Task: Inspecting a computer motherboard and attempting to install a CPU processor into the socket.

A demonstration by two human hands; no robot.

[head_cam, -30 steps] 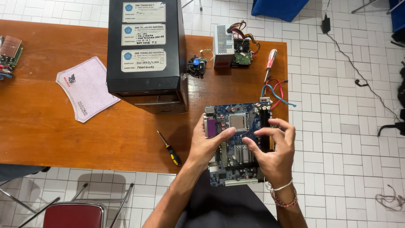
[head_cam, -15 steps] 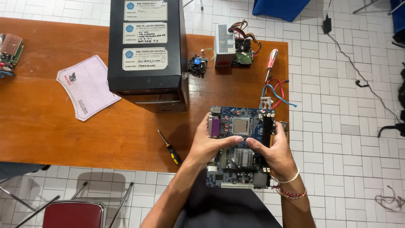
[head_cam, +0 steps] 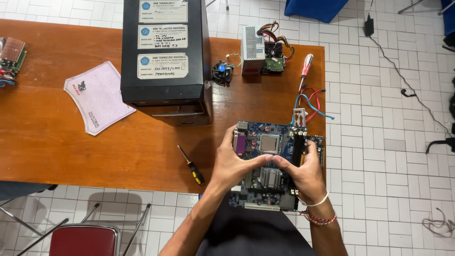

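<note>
Both hands are on one blue circuit board [head_cam: 272, 163], a flat rectangle studded with a square metal socket and a ribbed silver heatsink, hanging half off the near edge of the glossy wooden tabletop [head_cam: 71, 147]. Its long axis runs away from the person, port side facing left. Left hand [head_cam: 234, 163] fingers curl over the left edge; right hand [head_cam: 303, 173] fingers pinch a black stick at the right side. Two screwdrivers: yellow-black one [head_cam: 191, 165], red one [head_cam: 306, 68]. One black computer case [head_cam: 163, 57], boxy and matte.
</note>
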